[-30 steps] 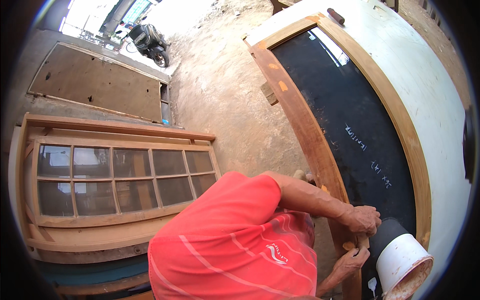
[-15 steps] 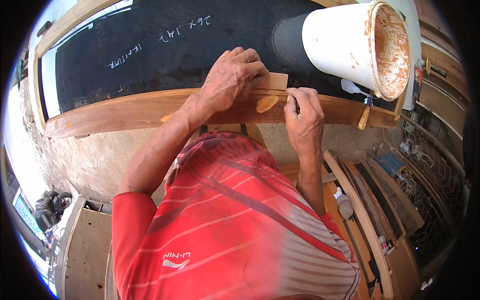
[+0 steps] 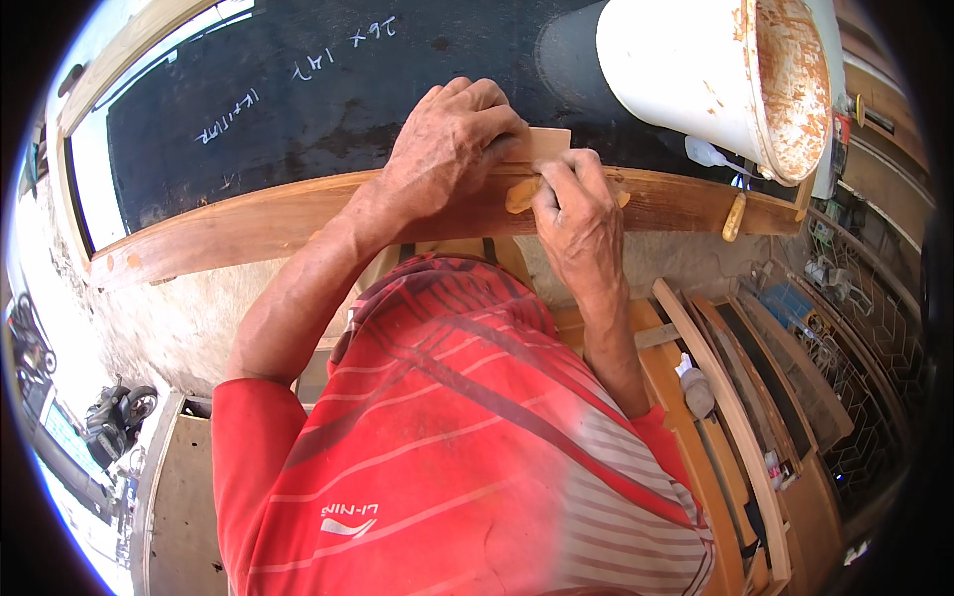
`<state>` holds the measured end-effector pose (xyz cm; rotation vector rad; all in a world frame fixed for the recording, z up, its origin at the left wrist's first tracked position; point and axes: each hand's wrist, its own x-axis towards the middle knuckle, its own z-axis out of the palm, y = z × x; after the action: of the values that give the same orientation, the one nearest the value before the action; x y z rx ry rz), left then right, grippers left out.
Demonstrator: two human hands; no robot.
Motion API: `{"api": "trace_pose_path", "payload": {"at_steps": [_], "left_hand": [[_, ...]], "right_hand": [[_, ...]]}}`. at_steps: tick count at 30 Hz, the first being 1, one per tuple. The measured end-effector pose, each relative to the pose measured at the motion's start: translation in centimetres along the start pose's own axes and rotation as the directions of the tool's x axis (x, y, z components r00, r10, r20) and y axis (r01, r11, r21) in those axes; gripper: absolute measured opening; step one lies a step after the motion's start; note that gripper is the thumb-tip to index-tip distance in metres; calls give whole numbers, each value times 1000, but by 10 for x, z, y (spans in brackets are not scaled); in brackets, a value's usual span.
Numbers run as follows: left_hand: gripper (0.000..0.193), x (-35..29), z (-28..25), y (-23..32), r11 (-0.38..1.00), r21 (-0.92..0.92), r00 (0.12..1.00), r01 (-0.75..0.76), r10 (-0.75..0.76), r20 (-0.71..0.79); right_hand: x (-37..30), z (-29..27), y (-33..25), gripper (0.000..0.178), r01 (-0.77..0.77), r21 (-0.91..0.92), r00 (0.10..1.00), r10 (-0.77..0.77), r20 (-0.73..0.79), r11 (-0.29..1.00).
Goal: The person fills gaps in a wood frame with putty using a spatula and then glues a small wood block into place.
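My left hand is closed on a small flat pale piece of wood, whose end sticks out past the fingers along the inner edge of a brown wooden rail. The thumb and fingertips are partly hidden. Beside it, my right hand is bent at the front of the rail, thumb and fingers pinched close together near that piece. Whatever lies between its fingertips, if anything, cannot be made out. An orange filler patch shows on the rail just left of the right hand's fingers.
A black panel with white chalk marks lies beyond the rail. On its right is a white bucket smeared orange-brown inside. A pale plastic spoon and a yellow-handled tool are beside it. Wooden boards lean at lower right.
My right hand has moved left along the rail, closer to my left hand and beside the filler patch. My left hand keeps its grip on the flat wood piece. The whole view has shifted slightly.
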<state>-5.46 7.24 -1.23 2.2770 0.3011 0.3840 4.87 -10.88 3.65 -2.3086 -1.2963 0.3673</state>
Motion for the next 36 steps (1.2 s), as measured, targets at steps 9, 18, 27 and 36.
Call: {"api": "trace_pose_path", "payload": {"at_steps": [9, 18, 27, 36], "left_hand": [[15, 0, 0, -1, 1000, 3, 1000, -3, 3, 15], [14, -1, 2, -2, 1000, -1, 1000, -11, 11, 5], [15, 0, -1, 0, 1000, 10, 1000, -18, 18, 4], [15, 2, -4, 3, 1000, -1, 1000, 1, -1, 21]], "right_hand": [[5, -2, -2, 22, -63, 99, 998, 62, 13, 993], [6, -2, -4, 21, -36, 142, 999, 36, 3, 989], [2, -14, 10, 20, -89, 139, 982, 110, -154, 986], [-28, -41, 96, 35, -491, 205, 639, 510, -576, 847]]}}
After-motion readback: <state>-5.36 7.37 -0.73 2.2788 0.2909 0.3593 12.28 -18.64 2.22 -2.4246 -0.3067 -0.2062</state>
